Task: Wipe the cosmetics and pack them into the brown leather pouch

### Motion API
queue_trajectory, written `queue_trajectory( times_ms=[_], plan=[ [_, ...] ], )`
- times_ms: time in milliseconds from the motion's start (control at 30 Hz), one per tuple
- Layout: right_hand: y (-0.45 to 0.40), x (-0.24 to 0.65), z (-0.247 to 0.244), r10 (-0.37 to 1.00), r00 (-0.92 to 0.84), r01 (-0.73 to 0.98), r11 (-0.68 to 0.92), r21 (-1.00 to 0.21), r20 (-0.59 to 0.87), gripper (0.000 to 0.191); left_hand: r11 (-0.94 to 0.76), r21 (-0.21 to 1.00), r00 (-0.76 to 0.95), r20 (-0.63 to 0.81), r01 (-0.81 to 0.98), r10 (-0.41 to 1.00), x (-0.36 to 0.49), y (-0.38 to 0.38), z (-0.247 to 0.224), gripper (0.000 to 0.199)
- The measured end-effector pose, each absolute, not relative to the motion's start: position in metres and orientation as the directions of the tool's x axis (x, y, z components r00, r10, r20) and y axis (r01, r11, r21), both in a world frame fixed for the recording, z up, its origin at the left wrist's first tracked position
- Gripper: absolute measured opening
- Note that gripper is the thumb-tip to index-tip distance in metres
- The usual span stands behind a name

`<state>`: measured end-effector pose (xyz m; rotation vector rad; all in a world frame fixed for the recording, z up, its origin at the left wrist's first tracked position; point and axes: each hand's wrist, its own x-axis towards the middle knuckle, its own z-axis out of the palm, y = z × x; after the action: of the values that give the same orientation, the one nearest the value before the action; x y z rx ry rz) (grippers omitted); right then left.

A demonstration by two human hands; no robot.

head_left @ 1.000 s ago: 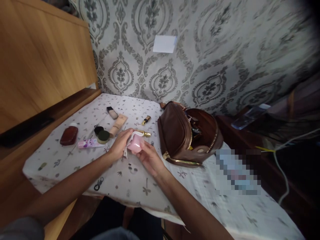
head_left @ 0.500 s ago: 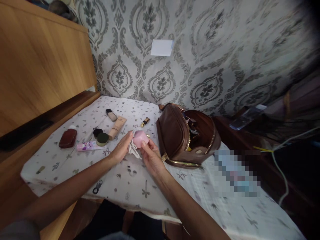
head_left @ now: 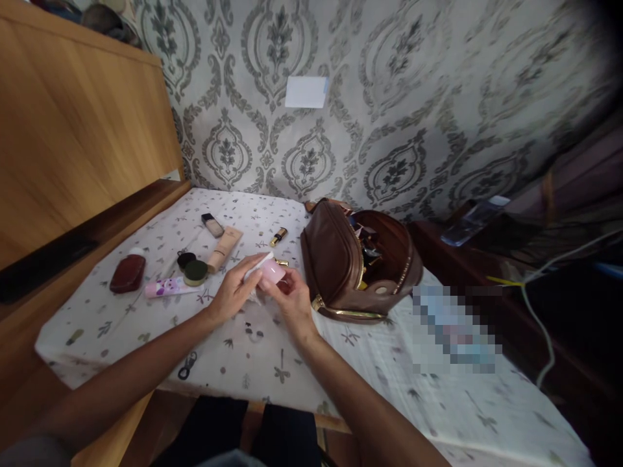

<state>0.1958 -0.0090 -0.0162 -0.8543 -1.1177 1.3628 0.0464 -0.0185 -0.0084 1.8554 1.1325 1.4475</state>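
Observation:
A small glossy pink rounded case is held between my two hands above the cloth. My left hand is closed on its left side, along with a white edge or strip. On the right side, the fingertips of my right hand pinch it. Pale strands hang below, partly hidden by the fingers. Just behind the case lies a small gold item, partly covered. Farther back is a black-and-gold lipstick. A brown zippered bag stands open close to my right hand, with mixed items inside.
On the patterned cloth at left lie a beige tube, a foundation bottle, a dark-lidded jar, a purple-and-white tube and a red-brown bottle. A blurred-out item lies right. Wooden furniture borders the left.
Both hands have turned the pink case, and a white edge now shows along its upper left. The white strands are more hidden. The whole view has shifted slightly.

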Motion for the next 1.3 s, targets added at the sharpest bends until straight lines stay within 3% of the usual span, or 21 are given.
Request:
queue_trajectory(
  times_ms=[167,367,500,633,833,900,967,1033,1100,1200,1300],
  plan=[
    [-0.01,0.197,-0.013,0.973,-0.23,-0.502,-0.11,-0.858,0.01,0.043,-0.532,0.775,0.036,0.555,0.341,0.831,0.047,-0.021,-0.004,0.039],
    [-0.006,0.199,-0.007,0.927,-0.357,-0.613,-0.328,-0.718,-0.119,0.047,-0.651,0.622,0.139,0.668,0.435,0.731,0.048,-0.022,-0.007,0.038],
    [-0.01,0.2,0.0,0.952,-0.305,-0.652,-0.227,-0.723,-0.024,0.046,-0.709,0.515,0.172,0.738,0.482,0.653,0.044,-0.025,-0.012,0.04],
    [-0.022,0.218,0.023,0.976,-0.138,-0.615,0.049,-0.787,0.168,0.043,-0.701,0.47,0.186,0.744,0.536,0.642,0.039,-0.025,-0.018,0.041],
    [-0.023,0.303,0.092,0.852,0.116,-0.204,0.524,-0.827,0.511,0.053,-0.621,0.519,0.228,0.63,0.587,0.742,0.039,-0.02,-0.024,0.035],
    [-0.007,0.336,0.115,0.77,0.176,0.112,0.604,-0.789,0.614,0.059,-0.601,0.524,0.239,0.6,0.603,0.763,0.041,-0.02,-0.024,0.036],
    [0.015,0.362,0.133,0.742,0.104,0.48,0.545,-0.687,0.662,0.058,-0.591,0.523,0.249,0.582,0.614,0.774,0.042,-0.02,-0.024,0.038],
    [0.036,0.379,0.144,0.791,-0.056,0.751,0.436,-0.497,0.609,0.05,-0.589,0.52,0.262,0.57,0.619,0.779,0.041,-0.018,-0.025,0.04],
    [0.052,0.386,0.151,0.861,-0.21,0.887,0.368,-0.281,0.464,0.036,-0.601,0.503,0.292,0.563,0.621,0.773,0.038,-0.015,-0.027,0.04],
    [0.066,0.387,0.155,0.892,-0.363,0.92,0.389,-0.05,0.269,0.02,-0.631,0.459,0.352,0.556,0.625,0.753,0.03,-0.007,-0.032,0.037],
    [0.073,0.385,0.155,0.87,-0.477,0.879,0.476,0.038,0.123,0.029,-0.65,0.434,0.39,0.548,0.624,0.74,0.026,-0.003,-0.035,0.038]
  ],
)
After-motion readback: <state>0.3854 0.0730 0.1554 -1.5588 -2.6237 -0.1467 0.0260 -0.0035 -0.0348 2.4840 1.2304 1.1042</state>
